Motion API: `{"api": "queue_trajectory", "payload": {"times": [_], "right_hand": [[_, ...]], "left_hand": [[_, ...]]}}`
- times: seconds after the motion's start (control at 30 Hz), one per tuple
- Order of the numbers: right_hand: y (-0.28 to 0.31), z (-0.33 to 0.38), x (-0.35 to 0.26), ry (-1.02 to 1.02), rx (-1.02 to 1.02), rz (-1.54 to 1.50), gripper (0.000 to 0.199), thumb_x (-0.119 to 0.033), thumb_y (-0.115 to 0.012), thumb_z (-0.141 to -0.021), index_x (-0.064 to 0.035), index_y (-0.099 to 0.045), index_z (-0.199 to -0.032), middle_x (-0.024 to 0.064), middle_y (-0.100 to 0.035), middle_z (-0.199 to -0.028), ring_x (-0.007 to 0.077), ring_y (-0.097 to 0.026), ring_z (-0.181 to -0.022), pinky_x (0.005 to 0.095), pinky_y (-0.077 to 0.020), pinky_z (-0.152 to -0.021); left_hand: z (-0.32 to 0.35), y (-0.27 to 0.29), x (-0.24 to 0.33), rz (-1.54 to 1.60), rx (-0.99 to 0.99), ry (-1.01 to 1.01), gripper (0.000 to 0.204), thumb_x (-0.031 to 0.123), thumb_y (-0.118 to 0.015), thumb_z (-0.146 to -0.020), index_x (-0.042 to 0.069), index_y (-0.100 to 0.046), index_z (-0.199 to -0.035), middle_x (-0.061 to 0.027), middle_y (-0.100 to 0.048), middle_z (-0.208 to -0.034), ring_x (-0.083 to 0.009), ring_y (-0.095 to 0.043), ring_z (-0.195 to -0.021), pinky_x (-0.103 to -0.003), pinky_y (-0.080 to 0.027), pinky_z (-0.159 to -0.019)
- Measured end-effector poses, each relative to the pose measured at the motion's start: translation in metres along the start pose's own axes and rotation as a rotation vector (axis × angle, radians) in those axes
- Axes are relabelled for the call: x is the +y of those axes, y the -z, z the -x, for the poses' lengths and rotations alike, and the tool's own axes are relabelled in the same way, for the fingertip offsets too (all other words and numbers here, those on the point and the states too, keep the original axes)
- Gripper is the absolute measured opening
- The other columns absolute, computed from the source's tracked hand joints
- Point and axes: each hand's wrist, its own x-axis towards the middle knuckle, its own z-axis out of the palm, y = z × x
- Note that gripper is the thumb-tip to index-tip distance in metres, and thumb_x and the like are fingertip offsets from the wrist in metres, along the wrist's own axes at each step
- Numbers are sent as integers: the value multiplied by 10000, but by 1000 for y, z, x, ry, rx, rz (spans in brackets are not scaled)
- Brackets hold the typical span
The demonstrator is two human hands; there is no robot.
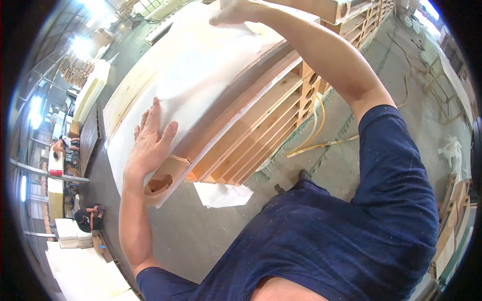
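A white sheet of thin fabric (186,75) lies over the top of a stack of wooden frames (251,125). My left hand (150,138) rests on the sheet near its close left end, fingers spread and held flat, gripping nothing. Toward the far end, at the picture's upper edge, my right hand (232,12) lies on the sheet with the thumb apart. Part of that hand is cut off by the picture's edge. Between my hands the sheet shows soft folds, and its near side hangs over the top frame's edge. A round-cornered hole (159,183) shows in the frame's end below my left hand.
Yellow and white hoses (314,138) run along the floor by the stack. A loose white sheet (223,194) sticks out beneath the frames. Two people (90,218) are at the far left, near pale foam blocks (73,231). Wooden pieces (452,210) stand along the right.
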Motion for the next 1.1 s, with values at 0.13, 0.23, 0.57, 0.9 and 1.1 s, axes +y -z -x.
{"api": "queue_trajectory", "payload": {"times": [0.13, 0.23, 0.57, 0.9, 1.1], "right_hand": [[3, 13, 0, -22, -37, 37, 536, -424, -681, -726, 60, -656, -954, 245, -653, -981, 358, -633, -937, 401, -493, -829], [6, 41, -15, -102, -185, 189, 522, -476, -632, -794, 19, -676, -956, 147, -676, -859, 248, -643, -836, 411, -487, -727], [37, 9, 38, -99, -110, -187, 705, -633, -547, -806, 53, -674, -905, 220, -659, -974, 341, -647, -839, 418, -503, -739], [144, -55, 156, -38, -990, -1294, 985, -792, -181, -832, 58, -514, -1202, 288, -627, -1022, 394, -629, -894, 484, -515, -714], [118, -62, 225, -218, -638, -1062, 521, -515, -583, -850, -11, -644, -967, 139, -622, -731, 216, -580, -560, 359, -477, -487]], "left_hand": [[-2, 0, 2, 28, 28, -34, 851, 668, -320, -902, 155, -17, -1510, -170, -217, -1526, -294, -124, -1437, -458, -71, -1164], [-2, 2, 3, 39, 37, -58, 838, 637, -337, -917, 158, 16, -1508, -180, -215, -1525, -312, -150, -1431, -469, -77, -1159], [-61, 6, 85, 608, 541, -456, 800, 381, -496, -957, 161, 44, -1505, -221, -259, -1498, -341, -316, -1366, -469, -290, -1088], [-186, 20, 270, 602, 600, -764, 730, 234, -574, -921, 134, -138, -1498, -194, -442, -1385, -287, -421, -1295, -396, -349, -1056], [-213, -8, 332, 76, 645, -497, 773, 328, -708, -798, 149, -325, -1444, -177, -397, -1396, -315, -390, -1304, -539, -306, -1068]]}}
